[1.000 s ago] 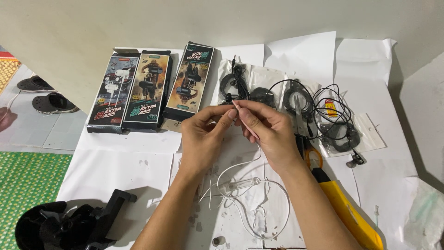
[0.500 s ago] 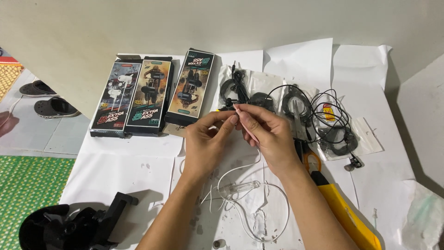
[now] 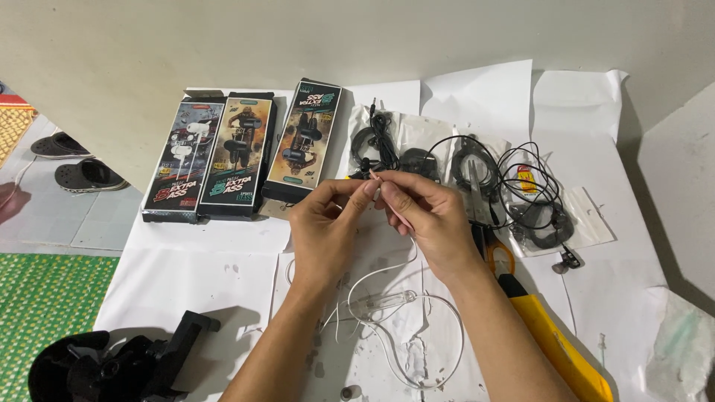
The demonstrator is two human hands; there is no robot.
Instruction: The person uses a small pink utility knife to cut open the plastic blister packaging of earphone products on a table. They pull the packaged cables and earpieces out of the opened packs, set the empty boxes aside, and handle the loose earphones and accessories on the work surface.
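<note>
The white cable (image 3: 387,301) runs with its long axis roughly vertical in the view: its upper end rises to the fingertips, and its lower part drops toward the person and spreads into a loose loop on the paper (image 3: 201,283). It is thin, white and partly translucent, with a clear, elongated inline piece lying crosswise midway along it. The upper end sits between both hands, above the paper; the loop lies below and between the wrists.

The left hand (image 3: 328,231) is closed in a pinch, thumb and forefinger pressed on the cable end. The right hand (image 3: 428,216) is likewise pinched on the same end, fingertips touching those of the left.

Just behind the hands lie black earphones (image 3: 521,201), tangled, partly on clear bags. Three boxes (image 3: 242,156) lie side by side to the left, long axes pointing away from the person. A yellow tool (image 3: 555,342) lies beside the right forearm, angled down to the right. A black object (image 3: 119,365) sits at the lower left corner.
</note>
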